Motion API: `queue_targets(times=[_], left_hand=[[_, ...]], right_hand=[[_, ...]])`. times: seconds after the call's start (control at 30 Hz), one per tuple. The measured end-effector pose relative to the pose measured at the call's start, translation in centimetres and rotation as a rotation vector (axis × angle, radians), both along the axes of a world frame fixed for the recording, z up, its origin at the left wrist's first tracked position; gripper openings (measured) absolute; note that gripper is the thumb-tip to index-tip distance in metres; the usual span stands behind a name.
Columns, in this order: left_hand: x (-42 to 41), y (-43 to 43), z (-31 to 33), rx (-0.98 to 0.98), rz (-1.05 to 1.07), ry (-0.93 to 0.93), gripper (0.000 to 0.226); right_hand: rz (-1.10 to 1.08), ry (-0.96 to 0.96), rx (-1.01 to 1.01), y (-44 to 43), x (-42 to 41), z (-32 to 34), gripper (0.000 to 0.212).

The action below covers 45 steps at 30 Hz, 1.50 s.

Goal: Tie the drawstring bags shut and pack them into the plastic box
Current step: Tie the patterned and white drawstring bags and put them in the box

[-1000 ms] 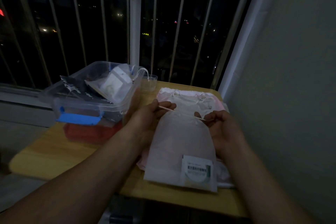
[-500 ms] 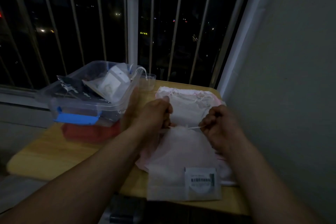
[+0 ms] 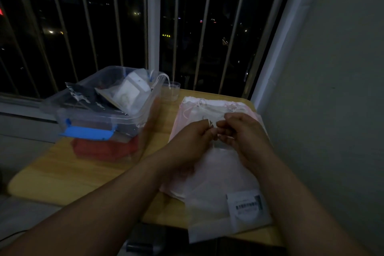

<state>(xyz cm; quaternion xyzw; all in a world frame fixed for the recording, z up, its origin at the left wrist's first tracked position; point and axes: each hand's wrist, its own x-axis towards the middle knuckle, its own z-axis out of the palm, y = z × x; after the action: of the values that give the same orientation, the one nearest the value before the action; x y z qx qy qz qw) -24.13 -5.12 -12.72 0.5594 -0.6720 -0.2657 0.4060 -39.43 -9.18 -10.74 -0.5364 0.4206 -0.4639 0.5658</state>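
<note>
Left hand (image 3: 193, 137), right hand (image 3: 243, 133): fingers curled, fingertips nearly meeting, both pinching white drawstring (image 3: 209, 123) at gathered mouth of top bag (image 3: 218, 183). Bag lies flat at near right of wooden table (image 3: 62, 172), barcode label (image 3: 245, 206) on near corner. Beneath it, stack of pale bags (image 3: 207, 108) reaching far edge. Clear plastic box (image 3: 99, 114) at left, well apart from hands, blue latch (image 3: 87, 132) on near side, bags inside. Small clear cup (image 3: 171, 90) just beside box's far right corner.
</note>
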Motion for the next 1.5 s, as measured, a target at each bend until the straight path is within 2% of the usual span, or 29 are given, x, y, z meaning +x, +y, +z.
queue_targets(times=[0.13, 0.3, 0.43, 0.6, 0.67, 0.73, 0.87, 0.97, 1.2, 1.4, 1.5], left_hand=[[0.4, -0.2, 0.1, -0.012, 0.096, 0.144, 0.026], [0.5, -0.1, 0.4, -0.017, 0.120, 0.165, 0.025], [0.4, 0.2, 0.5, -0.039, 0.123, 0.205, 0.028], [0.8, 0.4, 0.7, 0.081, 0.230, 0.488, 0.042], [0.7, 0.5, 0.7, 0.133, 0.230, 0.546, 0.043], [0.8, 0.5, 0.8, 0.139, 0.230, 0.543, 0.044], [1.3, 0.2, 1.9, 0.063, 0.173, 0.636, 0.041], [1.2, 0.0, 2.5, 0.035, 0.109, 0.638, 0.039], [0.4, 0.3, 2.9, 0.087, 0.017, 0.542, 0.039], [0.6, 0.9, 2.4, 0.072, 0.006, 0.067, 0.050], [0.7, 1.4, 1.6, 0.059, 0.057, -0.136, 0.037]], right_hand=[[0.118, 0.326, -0.066, 0.6, -0.1, -1.4, 0.017], [0.174, 0.368, -0.081, 1.3, -0.1, -1.3, 0.013], [0.138, 0.316, -0.066, 1.3, 0.1, -1.5, 0.011], [0.159, -0.090, 0.151, 1.1, 0.1, -1.3, 0.015], [0.187, -0.146, 0.192, 1.0, 0.0, -1.2, 0.010], [0.187, -0.058, 0.168, 1.2, 0.1, -1.1, 0.012], [0.194, 0.277, -0.002, 1.3, 0.3, -1.0, 0.019], [0.268, 0.406, -0.098, 2.0, 0.5, -0.4, 0.025], [0.312, 0.456, -0.177, 2.6, 1.0, -0.3, 0.025], [0.236, 0.245, -0.039, 1.4, 0.1, -1.5, 0.023], [0.206, 0.149, 0.032, 1.0, -0.3, -1.5, 0.017]])
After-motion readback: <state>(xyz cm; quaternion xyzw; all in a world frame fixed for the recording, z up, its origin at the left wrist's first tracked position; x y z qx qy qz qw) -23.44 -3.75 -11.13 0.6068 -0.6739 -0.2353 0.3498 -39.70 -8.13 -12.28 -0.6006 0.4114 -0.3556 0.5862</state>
